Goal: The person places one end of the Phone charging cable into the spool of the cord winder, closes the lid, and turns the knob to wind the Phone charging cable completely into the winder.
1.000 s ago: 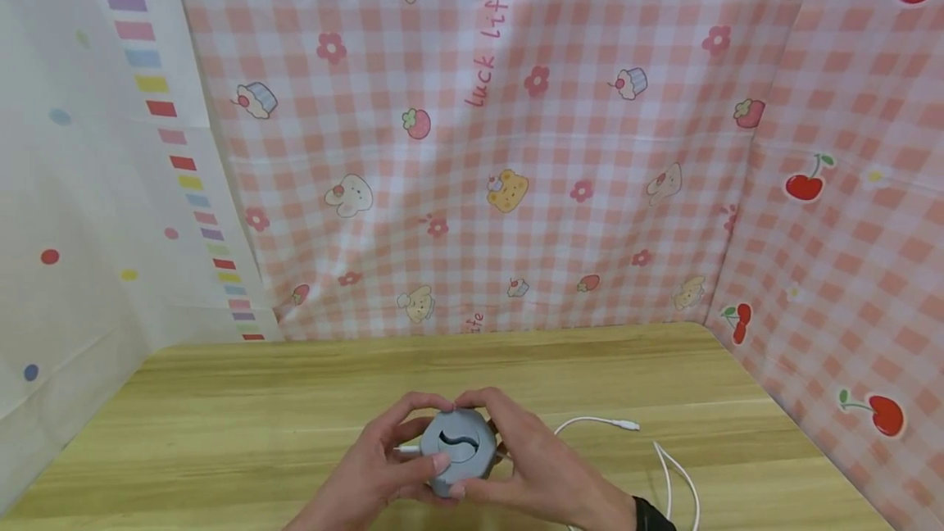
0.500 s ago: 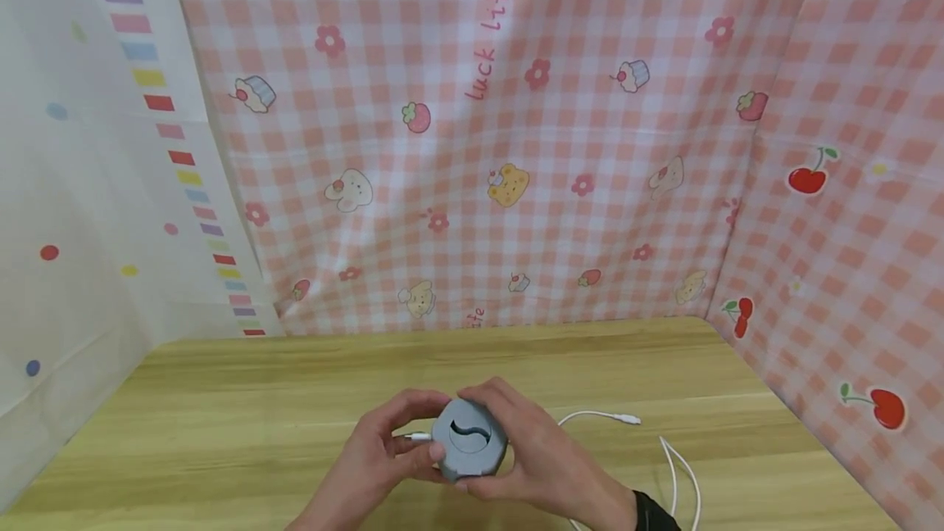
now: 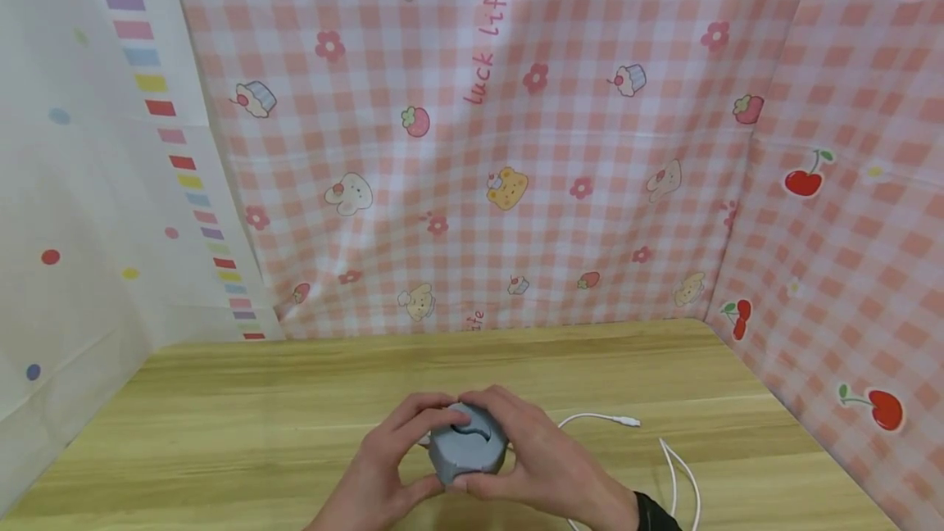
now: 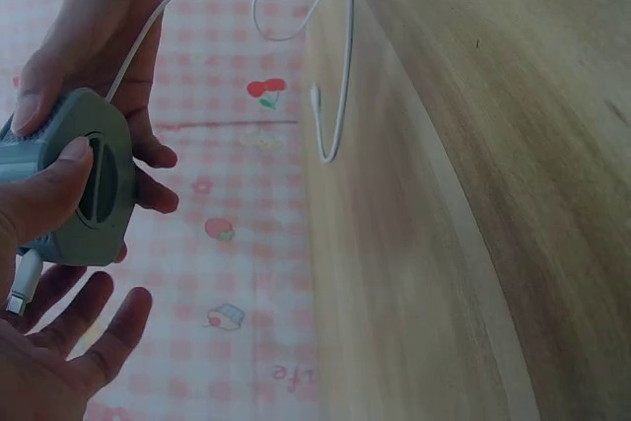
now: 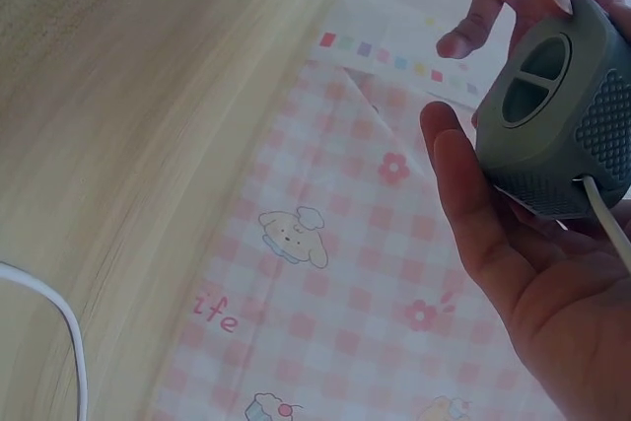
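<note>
Cable winder (image 3: 472, 459), gray and faceted, is held above the wood-grain table (image 3: 184, 449) between both hands. The right hand (image 3: 544, 457) grips its right side, fingers curled round it, with a black wristband (image 3: 652, 512) behind. The left hand (image 3: 385, 459) is partly spread, its thumb at the lower edge and a fingertip touching the top face beside the curved slot (image 3: 474, 431); how firmly it presses, I cannot tell.

The step in hand looks like working the round dial (image 5: 537, 79) while the right hand steadies the body. By my judgement, the next move calls for a firm right grip, with the left fingertip bearing on the dial's crossbar and the side openings kept unblocked.

The casing appears to be hard matte plastic, its smooth face meeting side panels with a fine, raised diamond-like texture. The dial is recessed and split by a narrow bar. A smooth white cable (image 5: 603, 216) leaves one side; a white plug (image 4: 26, 283) with a metal tip pokes from the other. More white cord lies loosely looped on the table, ending in a slim connector (image 3: 627, 421).
</note>
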The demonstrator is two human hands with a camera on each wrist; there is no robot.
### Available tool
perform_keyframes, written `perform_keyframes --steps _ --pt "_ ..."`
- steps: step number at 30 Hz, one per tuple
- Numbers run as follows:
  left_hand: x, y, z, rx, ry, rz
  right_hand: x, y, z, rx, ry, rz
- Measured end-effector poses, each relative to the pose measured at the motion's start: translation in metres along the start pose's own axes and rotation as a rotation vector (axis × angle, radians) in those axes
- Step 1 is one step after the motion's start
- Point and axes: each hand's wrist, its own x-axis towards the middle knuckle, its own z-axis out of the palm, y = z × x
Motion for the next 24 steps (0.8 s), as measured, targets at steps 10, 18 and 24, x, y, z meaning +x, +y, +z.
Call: perform_keyframes --steps 10,18,24 --pt "-0.001 0.002 -0.005 -0.339 -0.054 -0.196 0.000 0.001 0.000 -0.021 0.007 0.002" --pt "0.001 0.004 -0.007 -0.376 0.090 -0.343 0.000 0.004 -0.002 -0.107 0.096 -0.097" --pt "0.001 0.005 -0.010 -0.246 0.216 -0.300 -0.001 0.005 -0.008 -0.075 0.092 -0.103"
